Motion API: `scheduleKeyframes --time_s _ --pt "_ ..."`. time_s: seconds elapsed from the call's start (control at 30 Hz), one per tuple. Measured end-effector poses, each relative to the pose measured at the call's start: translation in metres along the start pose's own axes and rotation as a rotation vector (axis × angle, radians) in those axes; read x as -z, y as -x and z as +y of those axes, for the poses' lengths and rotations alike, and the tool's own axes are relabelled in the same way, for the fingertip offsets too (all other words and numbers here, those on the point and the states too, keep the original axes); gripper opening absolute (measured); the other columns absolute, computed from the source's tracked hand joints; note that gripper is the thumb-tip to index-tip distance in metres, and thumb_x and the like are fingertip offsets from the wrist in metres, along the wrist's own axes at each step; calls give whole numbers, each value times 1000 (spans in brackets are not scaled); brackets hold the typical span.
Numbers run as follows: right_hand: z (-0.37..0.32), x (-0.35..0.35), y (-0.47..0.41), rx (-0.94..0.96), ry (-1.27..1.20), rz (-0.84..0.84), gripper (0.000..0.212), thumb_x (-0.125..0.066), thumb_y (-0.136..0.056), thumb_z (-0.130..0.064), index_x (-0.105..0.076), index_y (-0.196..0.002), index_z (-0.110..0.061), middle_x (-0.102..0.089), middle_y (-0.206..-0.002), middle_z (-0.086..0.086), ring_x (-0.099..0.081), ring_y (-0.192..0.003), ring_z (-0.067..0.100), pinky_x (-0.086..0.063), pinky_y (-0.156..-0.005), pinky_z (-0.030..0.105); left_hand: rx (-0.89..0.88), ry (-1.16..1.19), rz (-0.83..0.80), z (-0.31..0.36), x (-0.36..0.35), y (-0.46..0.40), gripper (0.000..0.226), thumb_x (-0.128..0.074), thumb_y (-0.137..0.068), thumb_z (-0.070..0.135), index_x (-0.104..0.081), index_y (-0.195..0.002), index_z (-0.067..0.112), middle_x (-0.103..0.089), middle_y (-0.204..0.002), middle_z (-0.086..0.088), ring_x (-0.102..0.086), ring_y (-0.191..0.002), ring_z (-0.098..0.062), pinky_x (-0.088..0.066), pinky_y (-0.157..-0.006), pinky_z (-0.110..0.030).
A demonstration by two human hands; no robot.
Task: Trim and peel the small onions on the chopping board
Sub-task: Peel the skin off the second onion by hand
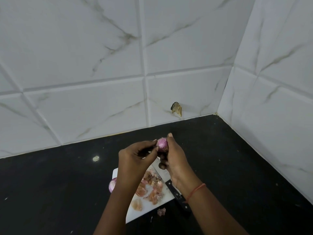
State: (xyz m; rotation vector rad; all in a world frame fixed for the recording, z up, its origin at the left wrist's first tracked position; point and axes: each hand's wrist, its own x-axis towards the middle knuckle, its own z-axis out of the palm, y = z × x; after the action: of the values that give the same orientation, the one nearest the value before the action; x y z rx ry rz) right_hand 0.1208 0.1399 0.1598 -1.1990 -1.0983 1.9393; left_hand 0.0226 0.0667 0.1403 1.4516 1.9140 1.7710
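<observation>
Head view: Just below the centre of the frame, a small purple onion (162, 144) is held up in the air above the far end of the white chopping board (135, 212). The right hand (174, 158) grips the onion, its fingers (169, 135) curled round the right side with one fingertip rising above the top. The left hand (133, 158) meets the onion from the left, thumb and fingertips pinched together against its skin. A second small onion (112, 184) lies at the board's left edge, partly hidden by the left forearm. Loose papery peelings (150, 187) are scattered over the middle of the board, and one scrap of peel (161, 212) lies on the black tabletop (50, 184) just off the board's near right corner. A knife (176, 195) with a black riveted handle rests along the board's right side, beneath the right wrist, which wears an orange thread (194, 192). White marble-veined wall tiles (101, 65) fill the upper frame
</observation>
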Motion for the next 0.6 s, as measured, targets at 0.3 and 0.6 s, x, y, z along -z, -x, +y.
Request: scheduleKeyframes --time_s 0.3,0.6 --pt "2 -1 0 -2 43 -26 50 -34 -100 -52 -65 -94 -14 -45 -58 0 -40 -49 8 -31 -45 23 -17 -10 52 0 3 -2 18 -82 -79 4 -79 -95 12 -77 -85 9 -74 -81 -5 -58 -76 -18" --pt "0 2 -3 -48 32 -34 52 -34 -101 -52 -66 -96 -11 -46 -55 0 -38 -40 7 -31 -43 22 -65 -7 1 1 4 3 26 -84 -77 11 -78 -102 13 -77 -92 8 -74 -88 -6 -59 -80 -21"
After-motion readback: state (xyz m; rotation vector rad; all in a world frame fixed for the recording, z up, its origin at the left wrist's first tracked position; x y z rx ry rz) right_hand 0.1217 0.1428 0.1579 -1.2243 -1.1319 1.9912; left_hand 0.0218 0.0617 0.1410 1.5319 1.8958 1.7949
